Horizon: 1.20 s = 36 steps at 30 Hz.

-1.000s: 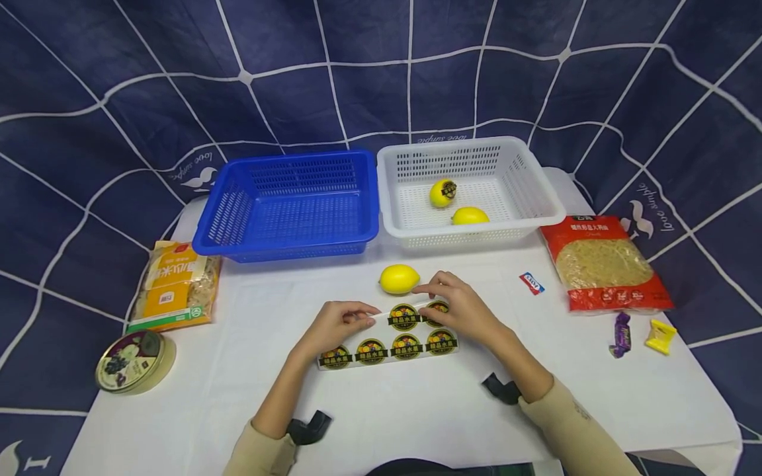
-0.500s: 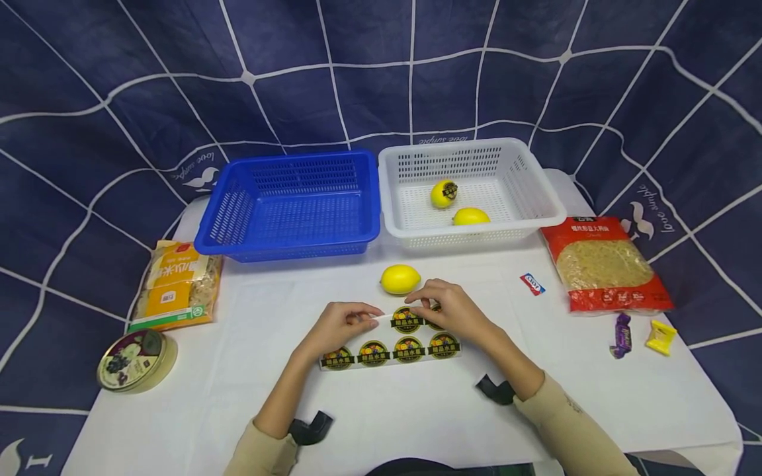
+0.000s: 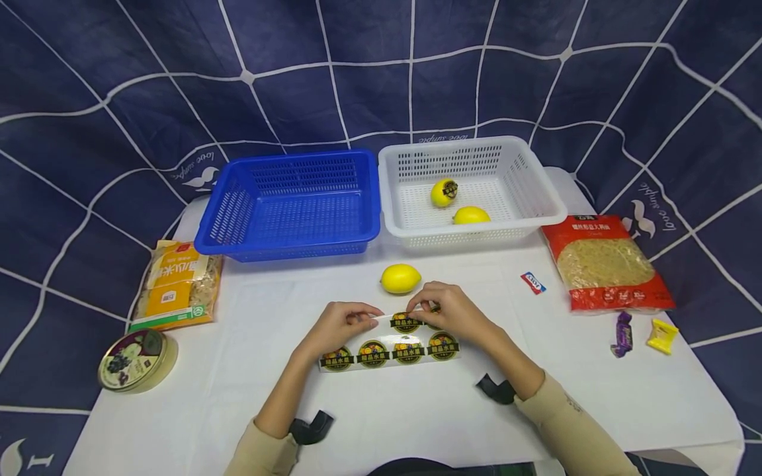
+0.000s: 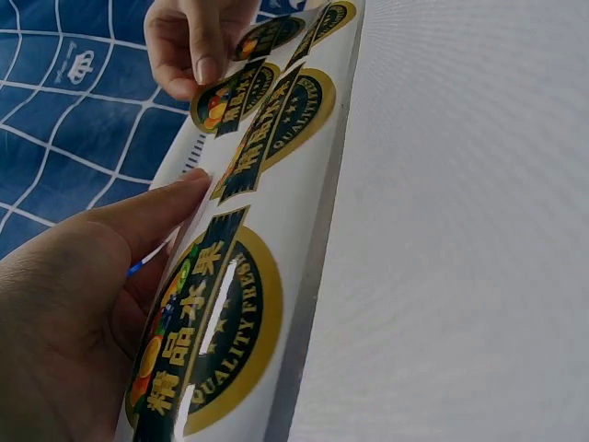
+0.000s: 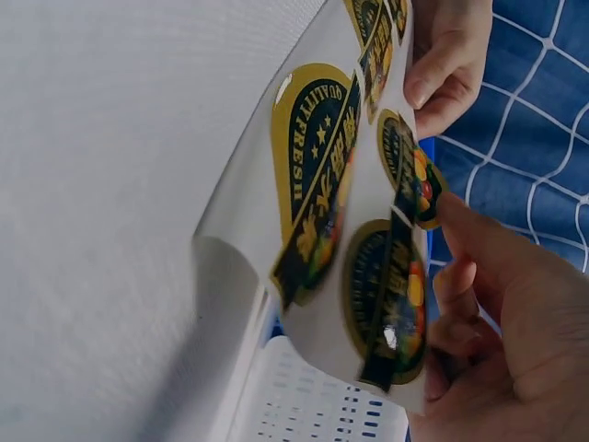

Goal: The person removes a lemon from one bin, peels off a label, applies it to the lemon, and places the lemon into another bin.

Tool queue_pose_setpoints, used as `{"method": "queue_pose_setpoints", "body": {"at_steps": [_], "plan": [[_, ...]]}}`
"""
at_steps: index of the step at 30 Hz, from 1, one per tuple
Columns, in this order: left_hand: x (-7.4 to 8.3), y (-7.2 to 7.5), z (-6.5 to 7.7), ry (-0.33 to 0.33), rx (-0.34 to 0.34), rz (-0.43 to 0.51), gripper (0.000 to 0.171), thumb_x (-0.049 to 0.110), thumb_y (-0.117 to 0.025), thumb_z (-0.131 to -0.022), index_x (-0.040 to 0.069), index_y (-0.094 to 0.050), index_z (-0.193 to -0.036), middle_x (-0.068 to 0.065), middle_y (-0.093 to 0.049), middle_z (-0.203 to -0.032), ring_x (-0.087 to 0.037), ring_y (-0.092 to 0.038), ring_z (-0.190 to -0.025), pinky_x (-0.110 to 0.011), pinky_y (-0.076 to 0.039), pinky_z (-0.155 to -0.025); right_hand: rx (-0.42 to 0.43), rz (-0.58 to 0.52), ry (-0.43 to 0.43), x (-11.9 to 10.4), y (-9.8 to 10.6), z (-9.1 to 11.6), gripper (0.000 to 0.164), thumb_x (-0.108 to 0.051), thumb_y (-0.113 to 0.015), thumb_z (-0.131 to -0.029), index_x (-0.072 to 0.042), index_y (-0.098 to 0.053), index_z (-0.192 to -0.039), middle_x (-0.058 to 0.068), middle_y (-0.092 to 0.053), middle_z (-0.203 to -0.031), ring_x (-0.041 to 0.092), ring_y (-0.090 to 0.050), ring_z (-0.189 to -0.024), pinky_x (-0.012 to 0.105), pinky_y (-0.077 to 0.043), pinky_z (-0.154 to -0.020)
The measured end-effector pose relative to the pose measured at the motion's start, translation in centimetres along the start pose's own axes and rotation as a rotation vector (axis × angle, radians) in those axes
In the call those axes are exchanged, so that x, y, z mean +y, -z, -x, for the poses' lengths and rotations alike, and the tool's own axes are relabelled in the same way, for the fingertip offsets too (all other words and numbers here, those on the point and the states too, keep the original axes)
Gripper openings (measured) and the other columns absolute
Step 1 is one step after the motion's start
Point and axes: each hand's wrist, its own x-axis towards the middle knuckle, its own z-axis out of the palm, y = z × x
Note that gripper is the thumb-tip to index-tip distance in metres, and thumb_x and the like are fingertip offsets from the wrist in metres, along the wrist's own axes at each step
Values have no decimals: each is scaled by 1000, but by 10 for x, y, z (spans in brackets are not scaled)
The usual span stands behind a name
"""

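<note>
A white sheet of round black-and-gold fruit stickers (image 3: 381, 332) lies in front of a yellow lemon (image 3: 400, 279) in the head view. My left hand (image 3: 339, 329) holds the sheet's upper left edge between thumb and fingers. At the top row, my right hand (image 3: 454, 311) pinches the edge of one sticker (image 5: 428, 189). In the right wrist view that sticker's fruit-printed edge bends up past the sheet, with the thumb against it. The sheet bows up off the tablecloth there. My right fingers partly hide another top-row sticker.
Behind stand a blue basket (image 3: 309, 248) and a white basket (image 3: 476, 233) with two lemons, one stickered. On the left are a food bag (image 3: 178, 284) and a round tin (image 3: 137, 360). On the right lie a red noodle bag (image 3: 607, 264) and several small wrapped sweets (image 3: 622, 335).
My right hand has moved slightly left, from beside the lemon down to the top-row sticker, and its fingers have closed on the sticker's edge. The left hand has kept its hold.
</note>
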Motion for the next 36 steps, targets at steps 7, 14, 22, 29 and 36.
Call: {"method": "queue_pose_setpoints", "body": {"at_steps": [7, 14, 22, 29, 36], "plan": [[-1, 0, 0, 14, -12, -5, 18, 25, -66, -86, 17, -71, -102, 10, -63, -74, -5, -49, -52, -21, -45, -50, -31, -35, 7, 0, 0, 0, 7, -16, -73, -80, -21, -68, -83, -14, -49, -69, 7, -47, -65, 19, -39, -51], [-5, 0, -1, 8, -5, -15, 19, 26, -66, -86, 17, -71, -101, 10, -62, -73, -5, -48, -51, -21, -45, -49, -3, -122, 22, 2, 2, 0, 6, -20, -71, -82, -23, -67, -85, -13, -49, -69, 6, -44, -62, 20, -37, -49], [-10, 1, 1, 49, -32, -43, 19, 27, -71, -82, 20, -72, -99, 12, -63, -75, -6, -54, -58, -23, -49, -54, 139, -306, -100, -4, 15, -2, 6, -8, -71, -81, -12, -68, -85, 0, -48, -68, 12, -40, -62, 23, -32, -51], [-11, 9, 1, 9, -9, -84, 20, 27, -72, -81, 19, -71, -100, 12, -66, -92, -4, -60, -84, -23, -51, -78, 240, -321, -141, -20, 32, -7, 7, 4, -69, -79, 1, -67, -86, 11, -55, -73, 18, -38, -60, 23, -31, -50], [-1, 25, -4, -20, 84, -159, 22, 24, -73, -80, 16, -70, -101, 9, -65, -98, -11, -59, -96, -34, -48, -88, 274, -293, -156, -20, 35, -9, 5, 5, -67, -80, 4, -67, -85, 13, -61, -74, 18, -40, -60, 24, -33, -51]]}}
